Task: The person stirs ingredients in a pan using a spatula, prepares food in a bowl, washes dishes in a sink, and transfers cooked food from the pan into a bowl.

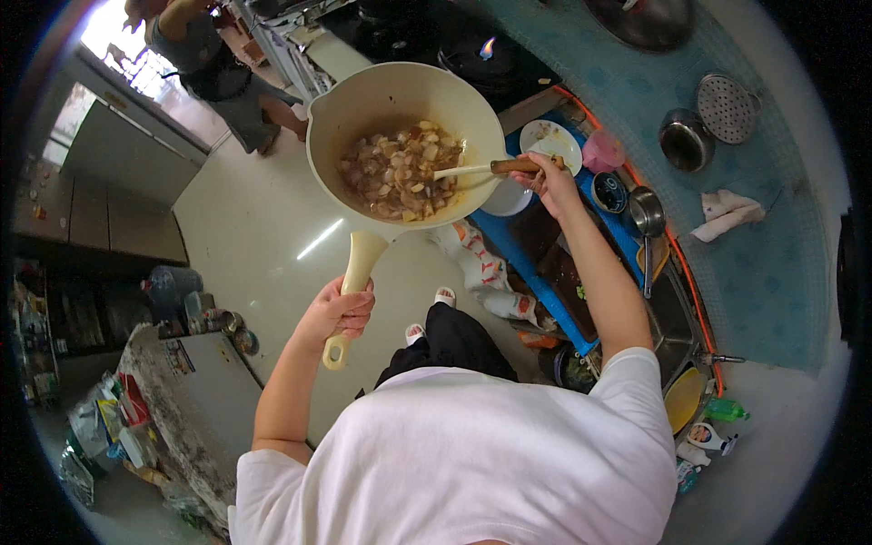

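Note:
A deep cream-coloured wok pan (334, 109) is lifted over the floor in front of me. My left hand (344, 310) is wrapped around its cream handle (363, 259), just above the hanging loop. Inside lies a heap of chopped, browned food pieces (402, 167) in a little dark sauce. My right hand (548, 180) grips the wooden handle (521, 165) of a cream cooking utensil (466, 170). The utensil's head is buried in the food, so its shape is hidden.
A gas burner flame (486, 49) burns on the black hob (415, 27) behind the pan. White plates (545, 139), a pink cup (603, 150) and a steel saucepan (647, 211) crowd the counter at right. Another person (211, 75) stands at upper left, near a doorway.

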A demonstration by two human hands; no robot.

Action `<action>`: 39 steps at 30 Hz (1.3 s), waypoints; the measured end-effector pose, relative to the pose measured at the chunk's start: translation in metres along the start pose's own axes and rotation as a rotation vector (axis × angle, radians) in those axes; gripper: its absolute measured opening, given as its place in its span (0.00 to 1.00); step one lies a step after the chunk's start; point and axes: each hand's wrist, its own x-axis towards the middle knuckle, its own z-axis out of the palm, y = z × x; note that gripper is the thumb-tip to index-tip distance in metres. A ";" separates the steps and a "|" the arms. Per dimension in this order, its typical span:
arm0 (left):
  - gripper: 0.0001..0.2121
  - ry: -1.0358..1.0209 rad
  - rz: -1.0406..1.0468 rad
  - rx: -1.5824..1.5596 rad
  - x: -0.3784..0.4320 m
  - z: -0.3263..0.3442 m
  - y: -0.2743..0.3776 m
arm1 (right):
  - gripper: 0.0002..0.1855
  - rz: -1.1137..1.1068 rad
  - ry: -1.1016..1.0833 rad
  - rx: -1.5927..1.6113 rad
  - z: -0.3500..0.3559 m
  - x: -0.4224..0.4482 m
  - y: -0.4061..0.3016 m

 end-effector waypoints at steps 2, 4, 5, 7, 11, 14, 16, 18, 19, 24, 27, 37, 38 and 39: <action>0.05 -0.002 0.019 0.015 -0.011 -0.003 -0.015 | 0.14 -0.032 0.022 0.015 0.005 -0.017 0.017; 0.05 0.000 0.019 0.010 -0.020 -0.004 -0.029 | 0.14 -0.055 0.108 0.047 0.012 -0.035 0.027; 0.06 0.000 0.020 0.011 -0.025 -0.004 -0.035 | 0.14 -0.051 0.107 0.045 0.015 -0.042 0.028; 0.06 0.024 0.031 0.008 -0.030 0.002 -0.044 | 0.14 -0.073 0.147 0.027 0.020 -0.056 0.025; 0.06 0.023 0.056 -0.038 -0.034 0.014 -0.062 | 0.13 -0.101 0.150 -0.011 0.012 -0.068 0.016; 0.06 0.012 0.055 -0.065 -0.031 0.021 -0.077 | 0.13 -0.155 0.123 0.017 -0.001 -0.066 0.004; 0.06 0.035 0.067 -0.064 -0.025 0.029 -0.090 | 0.13 -0.147 0.112 0.004 -0.006 -0.065 -0.009; 0.05 0.061 0.074 -0.064 -0.020 0.040 -0.099 | 0.13 -0.162 0.073 -0.025 -0.015 -0.063 -0.020; 0.05 0.089 0.082 -0.081 -0.018 0.046 -0.104 | 0.13 -0.158 0.072 -0.024 -0.019 -0.061 -0.025; 0.06 0.177 0.113 -0.060 -0.002 0.069 -0.119 | 0.13 -0.148 0.051 -0.075 -0.054 -0.046 -0.029; 0.07 0.195 0.121 -0.062 0.006 0.082 -0.126 | 0.13 -0.139 0.016 -0.065 -0.072 -0.039 -0.037; 0.07 0.276 0.139 -0.100 0.030 0.112 -0.139 | 0.13 -0.115 -0.046 -0.123 -0.107 -0.009 -0.047; 0.07 0.273 0.145 -0.099 0.031 0.112 -0.141 | 0.13 -0.118 -0.045 -0.119 -0.108 -0.009 -0.048; 0.07 0.272 0.144 -0.102 0.033 0.114 -0.140 | 0.13 -0.116 -0.045 -0.122 -0.110 -0.008 -0.050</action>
